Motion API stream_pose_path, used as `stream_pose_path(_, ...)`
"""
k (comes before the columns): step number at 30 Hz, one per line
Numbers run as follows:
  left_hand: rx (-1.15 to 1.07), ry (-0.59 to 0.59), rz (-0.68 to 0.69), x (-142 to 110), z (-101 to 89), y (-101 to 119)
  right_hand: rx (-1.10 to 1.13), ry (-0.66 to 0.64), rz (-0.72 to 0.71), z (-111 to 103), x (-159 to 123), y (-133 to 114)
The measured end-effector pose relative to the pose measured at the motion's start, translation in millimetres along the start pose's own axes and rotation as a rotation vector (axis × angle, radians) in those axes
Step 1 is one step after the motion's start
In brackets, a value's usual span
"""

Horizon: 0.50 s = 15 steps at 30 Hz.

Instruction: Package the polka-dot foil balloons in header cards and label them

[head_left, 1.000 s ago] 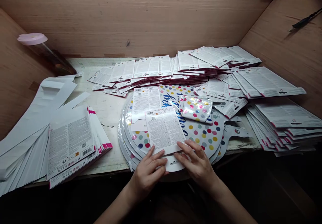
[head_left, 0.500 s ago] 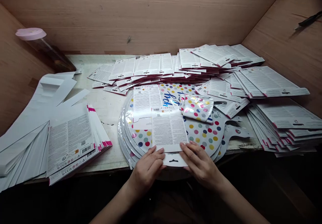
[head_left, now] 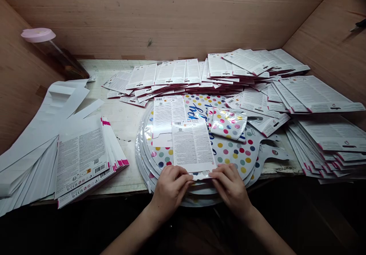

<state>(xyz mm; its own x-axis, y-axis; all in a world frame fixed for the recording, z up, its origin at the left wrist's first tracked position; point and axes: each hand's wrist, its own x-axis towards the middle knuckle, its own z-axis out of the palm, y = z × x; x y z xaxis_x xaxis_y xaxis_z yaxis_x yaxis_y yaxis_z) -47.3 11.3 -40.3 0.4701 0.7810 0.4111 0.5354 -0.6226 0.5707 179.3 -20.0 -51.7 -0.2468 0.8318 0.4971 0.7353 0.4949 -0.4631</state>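
A white printed card sleeve (head_left: 193, 146) lies at the middle of the bench, its text side up and its near flap bent upward. My left hand (head_left: 170, 186) pinches the flap's left end between thumb and fingers. At the other end, my right hand (head_left: 232, 186) has the flap in a similar pinch. Under the sleeve is a stack of round polka-dot foil balloons (head_left: 228, 155) with blue lettering. Another printed card (head_left: 167, 113) with a cut-out slot partly shows beneath the sleeve. A folded polka-dot balloon (head_left: 228, 123) rests to its right.
Piles of printed card sleeves (head_left: 171, 71) run along the back, with more sleeves (head_left: 334, 133) at the right. Left are a printed card stack (head_left: 81, 163) and blank white cards (head_left: 31, 133). A pink-lidded bottle (head_left: 38, 35) leans in the back left corner. Cardboard walls (head_left: 171, 18) enclose the bench.
The sleeve's near flap, flat before with its hanging slot visible, is now bent up toward the printed panel. Both hands have gone from resting flat on it to pinching its edge.
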Motion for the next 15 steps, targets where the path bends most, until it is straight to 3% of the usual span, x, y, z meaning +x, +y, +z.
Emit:
stream_pose_path(3,0.003,0.004,-0.17,4.2,2.3,0.8,-0.003,-0.044,0.228,-1.5,11.3,-7.3)
stream_pose_path(6,0.039,-0.018,-0.265,9.3,3.3,1.5,-0.027,-0.089,0.318,-1.8,20.4,-9.0)
stream_pose_path(10,0.074,-0.068,-0.296,14.8,3.4,3.2,-0.048,-0.183,0.33,1.6,27.3,-6.5)
stream_pose_path(13,0.183,-0.013,-0.318,18.0,3.1,2.9,-0.153,-0.115,0.334,7.5,26.8,-8.0)
stream_pose_path(15,0.258,-0.01,-0.254,18.9,2.9,-0.2,-0.224,-0.071,0.206,12.1,23.2,-10.7)
